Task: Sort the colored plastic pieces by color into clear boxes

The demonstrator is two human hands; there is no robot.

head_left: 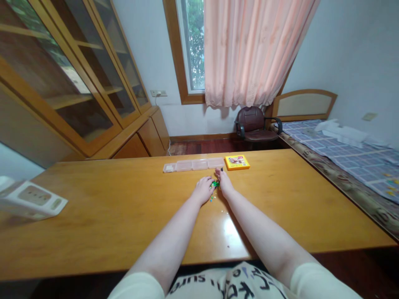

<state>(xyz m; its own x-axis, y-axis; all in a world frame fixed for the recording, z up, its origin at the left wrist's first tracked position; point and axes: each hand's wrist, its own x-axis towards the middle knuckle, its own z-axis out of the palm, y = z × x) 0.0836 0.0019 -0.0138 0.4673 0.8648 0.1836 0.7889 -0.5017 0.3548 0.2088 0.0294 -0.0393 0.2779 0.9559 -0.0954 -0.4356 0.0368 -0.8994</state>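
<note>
A small heap of tiny coloured pieces (215, 184), mostly green, lies on the wooden table between my two hands. My left hand (203, 189) rests palm down on the heap's left side, its fingers stretched out and touching the pieces. On the other side, my right hand (225, 183) stands on its edge with the palm towards the heap, loosely cupped and open. A small dark spot shows at its fingertips; I cannot make out what it is. Several loose bits lie scattered just below the heap. The fingers partly hide the pieces.
Beyond my hands lies a clear plastic compartment box (199, 165), with a yellow box (237, 162) to its right. A white appliance-like object (34, 198) stands at the table's left. A chair (254, 124) and bed (339, 145) are past the table (124, 216).
</note>
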